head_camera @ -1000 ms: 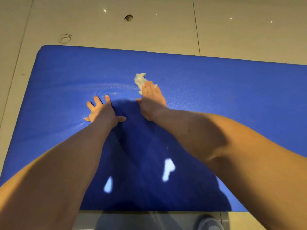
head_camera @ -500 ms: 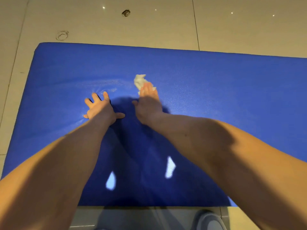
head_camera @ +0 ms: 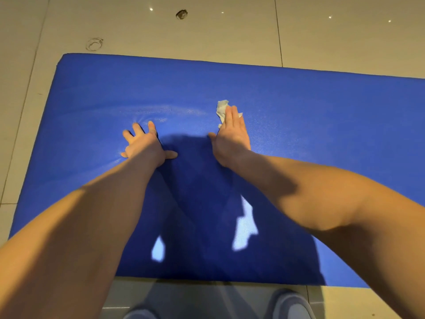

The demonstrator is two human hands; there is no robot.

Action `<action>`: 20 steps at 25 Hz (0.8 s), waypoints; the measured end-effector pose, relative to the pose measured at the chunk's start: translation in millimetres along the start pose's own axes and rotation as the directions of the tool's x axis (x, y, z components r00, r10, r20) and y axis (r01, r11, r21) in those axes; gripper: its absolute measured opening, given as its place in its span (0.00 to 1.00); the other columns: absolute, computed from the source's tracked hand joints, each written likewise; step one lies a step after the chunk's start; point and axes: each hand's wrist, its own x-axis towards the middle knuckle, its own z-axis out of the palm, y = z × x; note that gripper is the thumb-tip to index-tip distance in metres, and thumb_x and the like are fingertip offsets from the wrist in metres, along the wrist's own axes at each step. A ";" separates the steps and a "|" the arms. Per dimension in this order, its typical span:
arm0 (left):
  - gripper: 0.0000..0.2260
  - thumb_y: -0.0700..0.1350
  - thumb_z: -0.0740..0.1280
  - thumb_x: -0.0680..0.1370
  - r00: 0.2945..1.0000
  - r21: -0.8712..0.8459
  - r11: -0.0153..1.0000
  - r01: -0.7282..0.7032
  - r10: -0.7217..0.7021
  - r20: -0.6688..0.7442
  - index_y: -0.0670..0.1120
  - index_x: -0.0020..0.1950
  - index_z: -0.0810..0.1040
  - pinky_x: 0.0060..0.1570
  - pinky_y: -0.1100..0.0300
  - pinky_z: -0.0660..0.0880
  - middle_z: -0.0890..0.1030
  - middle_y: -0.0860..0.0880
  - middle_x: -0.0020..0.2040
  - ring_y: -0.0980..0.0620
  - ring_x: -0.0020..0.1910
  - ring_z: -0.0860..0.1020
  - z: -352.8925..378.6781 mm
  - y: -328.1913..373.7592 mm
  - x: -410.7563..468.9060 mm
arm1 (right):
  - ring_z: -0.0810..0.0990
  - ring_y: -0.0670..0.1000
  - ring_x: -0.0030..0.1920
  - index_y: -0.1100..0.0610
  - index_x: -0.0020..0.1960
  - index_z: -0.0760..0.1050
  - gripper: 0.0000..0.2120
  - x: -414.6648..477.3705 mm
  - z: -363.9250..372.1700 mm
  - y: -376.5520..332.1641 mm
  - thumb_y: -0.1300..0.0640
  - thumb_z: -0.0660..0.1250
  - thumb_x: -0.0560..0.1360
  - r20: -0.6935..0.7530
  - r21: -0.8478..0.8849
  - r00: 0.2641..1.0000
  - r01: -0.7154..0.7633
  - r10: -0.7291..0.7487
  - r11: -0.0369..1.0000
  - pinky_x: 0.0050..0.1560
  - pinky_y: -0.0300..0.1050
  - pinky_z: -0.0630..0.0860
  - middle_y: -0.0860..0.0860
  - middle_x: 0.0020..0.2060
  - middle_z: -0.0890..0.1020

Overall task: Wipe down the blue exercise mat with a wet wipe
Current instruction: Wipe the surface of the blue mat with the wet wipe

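Observation:
The blue exercise mat [head_camera: 322, 125] lies flat on a tiled floor and fills most of the view. My right hand [head_camera: 232, 137] presses a crumpled white wet wipe [head_camera: 222, 109] onto the mat's middle with straight fingers; the wipe sticks out past the fingertips. To its left, my left hand [head_camera: 145, 146] rests flat on the mat with fingers spread, denting the foam. A faint damp streak [head_camera: 170, 111] arcs between the two hands.
Beige floor tiles [head_camera: 230, 31] surround the mat, with a small dark object [head_camera: 181, 14] and a ring mark [head_camera: 94, 43] beyond the far edge. My grey shoes [head_camera: 292, 305] stand at the mat's near edge. The mat runs off the frame to the right.
The right hand has slid the wipe slightly to the right across the mat. The left hand stays planted in the same spot.

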 end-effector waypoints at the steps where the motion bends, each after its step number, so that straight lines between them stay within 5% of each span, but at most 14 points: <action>1: 0.56 0.70 0.75 0.66 1.000 0.002 1.000 0.002 -0.002 0.000 0.57 0.81 0.43 0.61 0.35 0.73 0.49 0.48 0.78 0.37 0.75 0.51 0.4 -0.1 -0.2 | 0.55 0.57 0.77 0.62 0.62 0.73 0.20 1.6 -0.9 -5.1 0.46 0.59 0.81 -0.026 0.120 1.000 0.014 -0.011 0.993 0.78 0.55 0.53 0.56 0.76 0.56; 3: 0.56 0.70 0.75 0.65 1.000 -0.003 1.000 -0.001 0.001 -0.006 0.57 0.81 0.43 0.61 0.35 0.73 0.49 0.48 0.78 0.38 0.76 0.51 0.2 0.5 -0.5 | 0.60 0.58 0.75 0.63 0.64 0.71 0.20 0.2 1.6 -21.6 0.50 0.64 0.79 -0.059 0.332 0.997 0.065 -0.048 0.941 0.76 0.54 0.58 0.53 0.73 0.61; 5: 0.56 0.71 0.74 0.65 1.000 -0.029 1.000 -0.009 0.008 -0.015 0.58 0.81 0.44 0.62 0.35 0.73 0.49 0.49 0.78 0.38 0.76 0.51 -0.4 0.3 -2.8 | 0.56 0.56 0.78 0.59 0.78 0.57 0.32 -10.3 7.2 -48.9 0.53 0.65 0.78 0.008 0.536 0.993 0.095 -0.118 0.839 0.77 0.51 0.57 0.49 0.77 0.58; 8: 0.57 0.75 0.71 0.63 0.999 -0.059 0.998 -0.026 0.024 -0.026 0.58 0.81 0.44 0.65 0.36 0.70 0.47 0.51 0.80 0.40 0.78 0.49 -0.1 -4.5 -8.8 | 0.51 0.52 0.80 0.51 0.81 0.47 0.39 -21.3 18.4 -77.4 0.55 0.66 0.77 0.062 0.525 0.966 0.181 -0.250 0.831 0.78 0.44 0.49 0.43 0.80 0.50; 10: 0.56 0.75 0.70 0.65 0.998 -0.080 0.996 -0.042 0.039 -0.042 0.58 0.82 0.44 0.66 0.38 0.69 0.45 0.52 0.81 0.43 0.79 0.47 1.9 -8.1 -13.5 | 0.60 0.46 0.77 0.48 0.80 0.48 0.39 -21.6 16.5 -70.2 0.56 0.66 0.77 0.056 0.486 0.963 0.203 -0.262 0.850 0.74 0.33 0.46 0.41 0.79 0.51; 13: 0.48 0.69 0.72 0.70 0.994 -0.134 0.989 -0.067 0.054 -0.094 0.57 0.82 0.50 0.70 0.39 0.65 0.47 0.52 0.82 0.45 0.80 0.45 10.8 -12.0 -19.1 | 0.67 0.39 0.68 0.45 0.78 0.54 0.35 -30.0 1.8 -45.8 0.55 0.68 0.77 0.040 0.531 0.986 0.117 -0.163 0.839 0.68 0.27 0.55 0.37 0.74 0.59; 16: 0.40 0.65 0.71 0.73 0.992 -0.156 0.985 -0.078 0.061 -0.111 0.55 0.80 0.57 0.67 0.41 0.69 0.52 0.51 0.80 0.45 0.79 0.49 22.4 -19.2 -29.5 | 0.61 0.46 0.74 0.52 0.79 0.53 0.34 -34.5 -10.0 -11.0 0.47 0.63 0.78 0.016 0.310 1.000 0.000 -0.005 0.951 0.74 0.39 0.53 0.44 0.72 0.62; 18: 0.40 0.64 0.71 0.74 0.994 -0.129 0.989 -0.068 0.056 -0.092 0.56 0.80 0.57 0.64 0.43 0.73 0.53 0.51 0.79 0.45 0.78 0.49 28.0 -25.9 -41.0 | 0.50 0.55 0.79 0.62 0.80 0.50 0.35 -37.7 -16.2 10.4 0.42 0.55 0.82 0.086 -0.002 0.995 -0.051 0.051 0.999 0.79 0.49 0.45 0.53 0.78 0.53; 20: 0.40 0.64 0.71 0.74 0.997 -0.105 0.993 -0.055 0.048 -0.066 0.57 0.80 0.55 0.62 0.45 0.74 0.53 0.51 0.79 0.45 0.78 0.50 31.9 -30.0 -52.3 | 0.45 0.57 0.79 0.69 0.78 0.54 0.35 -42.8 -19.0 16.2 0.42 0.50 0.83 0.114 -0.117 0.988 -0.090 0.104 0.989 0.79 0.54 0.43 0.58 0.79 0.48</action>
